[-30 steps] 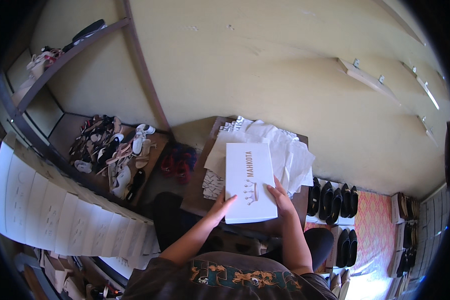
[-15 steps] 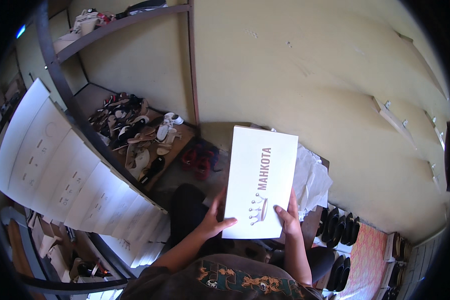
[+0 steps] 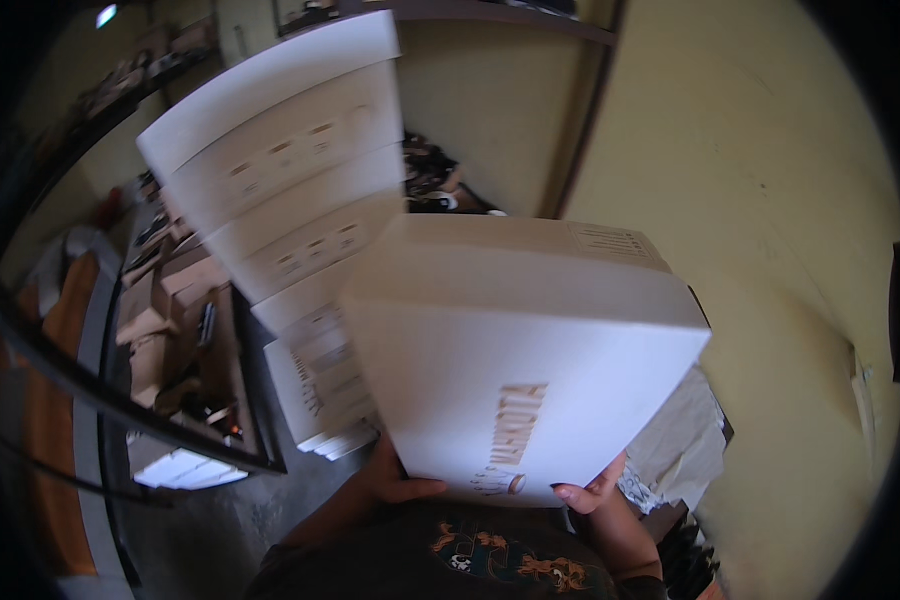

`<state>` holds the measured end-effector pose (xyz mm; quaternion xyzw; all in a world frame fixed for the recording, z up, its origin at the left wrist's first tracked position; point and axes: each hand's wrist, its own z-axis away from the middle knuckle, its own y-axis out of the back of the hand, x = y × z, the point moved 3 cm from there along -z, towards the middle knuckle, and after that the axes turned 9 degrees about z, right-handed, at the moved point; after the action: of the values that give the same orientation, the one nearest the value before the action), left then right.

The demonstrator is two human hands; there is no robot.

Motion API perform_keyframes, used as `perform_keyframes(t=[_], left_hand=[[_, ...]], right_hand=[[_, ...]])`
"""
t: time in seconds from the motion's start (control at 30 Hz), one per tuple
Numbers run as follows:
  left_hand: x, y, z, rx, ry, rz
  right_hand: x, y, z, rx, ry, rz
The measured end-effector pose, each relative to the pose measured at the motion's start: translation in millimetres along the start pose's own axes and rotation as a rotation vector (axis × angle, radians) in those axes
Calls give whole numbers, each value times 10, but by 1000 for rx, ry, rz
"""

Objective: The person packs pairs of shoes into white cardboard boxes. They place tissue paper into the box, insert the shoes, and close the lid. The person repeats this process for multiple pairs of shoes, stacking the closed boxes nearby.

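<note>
A white lidded shoebox [image 3: 540, 345] with a crown emblem and printed lettering on its top is held between my two hands, tilted so that its far side also shows. My left hand [image 3: 400, 482] grips its near left corner, thumb lying on the top. At the near right corner, my right hand [image 3: 595, 487] holds on with its thumb over the edge. The other fingers are mostly hidden under and beside the box. Just left of it rises a tall stack of similar white boxes [image 3: 270, 180], partly covered by the held box.
Crumpled pale paper [image 3: 682, 430] lies right of the box, against a yellowish wall [image 3: 770, 260]. Behind the stack, a pile of shoes [image 3: 428, 168] shows beneath a shelf [image 3: 490, 12]. To the left, open brown cartons [image 3: 155, 310] sit behind a dark curved rail [image 3: 100, 395].
My view has swung left, bringing the box stack nearer the middle. The held shoebox has tipped and now shows its far side. Both hands keep hold of it.
</note>
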<state>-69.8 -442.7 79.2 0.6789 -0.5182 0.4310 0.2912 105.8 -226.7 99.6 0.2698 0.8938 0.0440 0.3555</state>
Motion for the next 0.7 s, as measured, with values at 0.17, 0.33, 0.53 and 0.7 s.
perform_keyframes(t=[0.17,0.33,0.53,0.7], left_hand=[[350,5,573,246,-105,-125],[270,-110,1327,684,-182,139],[171,18,1702,1128,-231,291],[-169,539,2158,1257,-95,443]], right_hand=[[-115,-445,-663,-164,326,-201],[-532,-1111,-1327,-317,440,-203],[-341,-1883,-1410,-581,297,-124],[171,-2373,-1155,-893,-53,-159]])
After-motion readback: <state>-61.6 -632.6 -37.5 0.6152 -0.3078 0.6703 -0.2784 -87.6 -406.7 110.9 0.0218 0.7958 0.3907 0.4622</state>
